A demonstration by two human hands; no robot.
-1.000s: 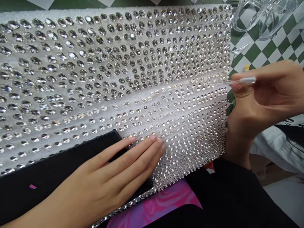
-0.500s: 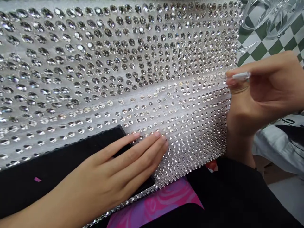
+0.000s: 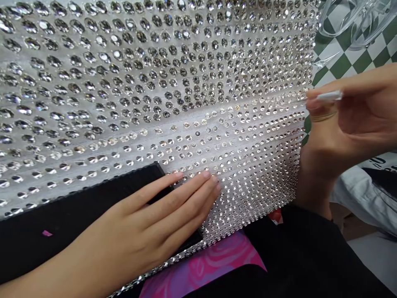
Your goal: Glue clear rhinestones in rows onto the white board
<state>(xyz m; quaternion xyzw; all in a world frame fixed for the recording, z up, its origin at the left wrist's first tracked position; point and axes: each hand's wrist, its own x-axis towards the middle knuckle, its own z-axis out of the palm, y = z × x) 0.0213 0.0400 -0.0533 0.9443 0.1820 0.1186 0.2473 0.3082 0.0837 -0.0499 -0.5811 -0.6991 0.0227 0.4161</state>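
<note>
A whitish sheet set with rows of clear rhinestones (image 3: pixel 198 114) covers most of the head view. My left hand (image 3: pixel 145 219) lies flat with fingers stretched out, across the end of a flat black panel (image 3: pixel 89 203), its fingertips on the rhinestone sheet. At the sheet's right edge, my right hand (image 3: pixel 350 120) is closed in a pinch on a slim white stick-like piece (image 3: pixel 330 96). A faint thin line seems to run from the pinching fingertips toward the stones; I cannot tell what it is.
A green and white checked surface (image 3: pixel 353 60) lies at the upper right, with clear plastic loops (image 3: pixel 344 22) on it. Pink and purple patterned material (image 3: pixel 214 263) shows below the sheet, beside black cloth (image 3: pixel 297 256). A pink scrap (image 3: pixel 47 233) rests on the black panel.
My right hand has moved a little to the right with the white piece, opening a small gap at the sheet's edge. My left hand stays in place. The sheet's upper part has shifted slightly.
</note>
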